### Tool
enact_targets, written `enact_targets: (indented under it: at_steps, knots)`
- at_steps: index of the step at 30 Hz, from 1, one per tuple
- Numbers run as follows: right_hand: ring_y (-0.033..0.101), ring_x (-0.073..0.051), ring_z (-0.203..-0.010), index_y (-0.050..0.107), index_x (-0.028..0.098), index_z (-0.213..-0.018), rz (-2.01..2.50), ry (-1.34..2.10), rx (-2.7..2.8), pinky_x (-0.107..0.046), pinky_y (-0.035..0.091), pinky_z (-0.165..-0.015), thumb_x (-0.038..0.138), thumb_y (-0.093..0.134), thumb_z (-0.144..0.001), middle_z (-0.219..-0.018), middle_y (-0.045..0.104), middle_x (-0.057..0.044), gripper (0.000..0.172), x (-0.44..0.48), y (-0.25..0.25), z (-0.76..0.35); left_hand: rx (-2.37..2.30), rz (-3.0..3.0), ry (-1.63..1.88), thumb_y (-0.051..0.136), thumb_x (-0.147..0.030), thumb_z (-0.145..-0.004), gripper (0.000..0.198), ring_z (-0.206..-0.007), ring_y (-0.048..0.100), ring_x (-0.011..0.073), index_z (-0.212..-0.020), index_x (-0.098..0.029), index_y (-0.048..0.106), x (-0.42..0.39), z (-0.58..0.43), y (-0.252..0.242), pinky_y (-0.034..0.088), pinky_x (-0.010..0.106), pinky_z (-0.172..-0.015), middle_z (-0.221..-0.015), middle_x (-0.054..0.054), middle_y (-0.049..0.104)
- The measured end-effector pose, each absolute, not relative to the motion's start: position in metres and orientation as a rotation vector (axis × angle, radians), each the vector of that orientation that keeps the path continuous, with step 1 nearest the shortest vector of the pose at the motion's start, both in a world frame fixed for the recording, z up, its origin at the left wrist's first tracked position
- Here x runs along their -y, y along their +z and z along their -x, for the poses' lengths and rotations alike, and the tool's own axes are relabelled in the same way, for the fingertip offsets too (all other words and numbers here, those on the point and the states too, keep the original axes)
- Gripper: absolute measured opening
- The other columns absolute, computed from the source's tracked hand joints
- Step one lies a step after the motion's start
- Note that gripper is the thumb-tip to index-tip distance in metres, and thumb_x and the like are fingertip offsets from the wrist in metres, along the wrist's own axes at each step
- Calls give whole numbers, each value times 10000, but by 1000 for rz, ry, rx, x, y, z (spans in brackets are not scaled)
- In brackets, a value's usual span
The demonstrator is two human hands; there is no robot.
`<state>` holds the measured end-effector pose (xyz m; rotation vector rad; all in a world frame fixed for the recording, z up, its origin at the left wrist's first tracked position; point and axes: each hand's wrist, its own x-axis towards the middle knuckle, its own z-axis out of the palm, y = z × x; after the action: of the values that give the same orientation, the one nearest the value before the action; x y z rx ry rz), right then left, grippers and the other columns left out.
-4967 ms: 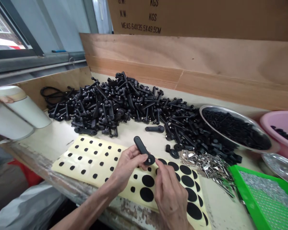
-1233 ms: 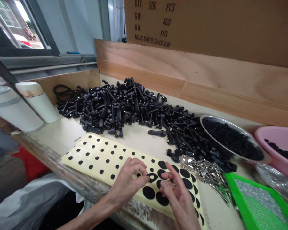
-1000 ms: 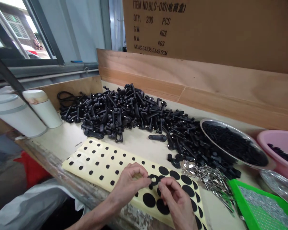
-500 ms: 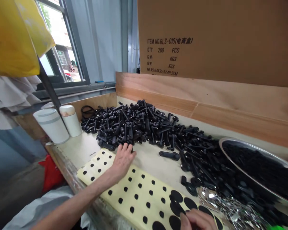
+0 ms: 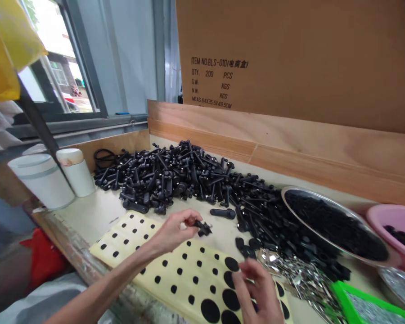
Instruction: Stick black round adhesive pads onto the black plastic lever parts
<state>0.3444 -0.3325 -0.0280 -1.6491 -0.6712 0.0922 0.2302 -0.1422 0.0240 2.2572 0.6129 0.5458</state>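
Observation:
My left hand (image 5: pixel 173 231) hovers above the top edge of a cream backing sheet (image 5: pixel 185 283) printed with rows of black round stickers, and its fingertips pinch a small black plastic part (image 5: pixel 201 228). My right hand (image 5: pixel 259 288) sits low over the large black discs at the sheet's right side. Its fingers are curled and partly apart, and I cannot tell whether they hold a small sticker. Just beyond the sheet lies a loose black handle (image 5: pixel 222 213), at the edge of a big heap of black plastic parts (image 5: pixel 175 175).
On the bench, a steel bowl (image 5: pixel 310 198) of black pieces and a pink basin (image 5: pixel 391 216) stand right, with silver clips (image 5: pixel 297 274) and a green tray (image 5: pixel 344 294) in front. White containers (image 5: pixel 40 180) stand left. Plywood (image 5: pixel 256 144) and a cardboard carton (image 5: pixel 273 58) close the back.
My left hand has left the sheet's discs and now holds a small black part above the sheet's top edge. The hands have moved apart, and the view has swung right and back.

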Motion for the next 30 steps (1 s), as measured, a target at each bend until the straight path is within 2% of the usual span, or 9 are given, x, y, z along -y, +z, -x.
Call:
enact_targets:
  at_steps: [2, 4, 7, 11, 17, 20, 23, 26, 30]
  knots:
    - [615, -246, -977, 441, 221, -1287, 1598, 268, 717, -327, 548, -724, 400, 655, -779, -1153, 605, -117, 579, 327, -21, -354, -491, -1863, 479, 569, -236, -826, 230, -723, 574, 134, -1038, -174, 635, 149, -222, 37, 450, 239, -664, -828, 23, 637]
    - [617, -247, -1006, 337, 235, -1375, 1531, 463, 779, -347, 549, -757, 376, 682, -754, -1186, 596, -123, 725, 321, -12, -360, -401, -1524, 399, 668, -222, -761, 232, -690, 560, 121, -987, -171, 673, 153, -216, 44, 427, 223, -631, -806, 20, 645]
    - [648, -223, -905, 294, 230, -1381, 1380, 585, 746, -344, 548, -735, 362, 663, -774, -1093, 625, -106, 722, 311, -5, -361, -368, -1244, 449, 744, -173, -695, 238, -706, 562, 109, -929, -166, 704, 159, -217, 39, 434, 217, -674, -801, 14, 652]
    - [646, -193, -809, 274, 231, -1387, 1438, 430, 689, -320, 538, -692, 347, 672, -775, -1082, 625, -96, 739, 301, -14, -352, -456, -888, 538, 719, -260, -779, 298, -878, 602, 159, -1056, -176, 647, 188, -234, 17, 469, 306, -817, -1023, 66, 653]
    - [646, -221, -908, 365, 211, -1350, 1575, 348, 778, -347, 526, -743, 349, 629, -809, -1171, 626, -127, 617, 303, -30, -349, -560, -695, 607, 688, -313, -817, 336, -801, 659, 178, -1094, -154, 583, 221, -256, -3, 508, 300, -724, -1041, 112, 669]
    - [623, -201, -855, 506, 207, -1191, 1549, 336, 650, -317, 501, -707, 403, 614, -830, -1089, 625, -99, 424, 310, -25, -359, -675, -841, 609, 654, -375, -837, 359, -694, 662, 153, -1101, -142, 585, 208, -255, -4, 511, 272, -641, -1061, 125, 672]
    - [530, -155, -730, 600, 203, -834, 1568, 314, 593, -266, 426, -668, 427, 633, -822, -839, 585, -21, 227, 316, -18, -367, -709, -940, 530, 620, -414, -853, 352, -667, 673, 159, -1060, -131, 598, 197, -251, -6, 506, 256, -595, -1057, 142, 678]
    - [386, -123, -590, 555, 200, -677, 1492, 608, 540, -247, 338, -568, 457, 635, -818, -627, 455, 34, 304, 317, -15, -366, -670, -961, 508, 632, -397, -846, 323, -645, 669, 150, -1012, -120, 614, 196, -251, -10, 491, 224, -548, -1015, 137, 688]
    - [318, -118, -576, 559, 189, -651, 1411, 872, 442, -245, 289, -548, 467, 665, -789, -582, 407, 39, 328, 316, -15, -358, -661, -945, 497, 637, -374, -841, 291, -662, 659, 150, -969, -112, 630, 199, -254, -11, 507, 219, -548, -953, 125, 694]
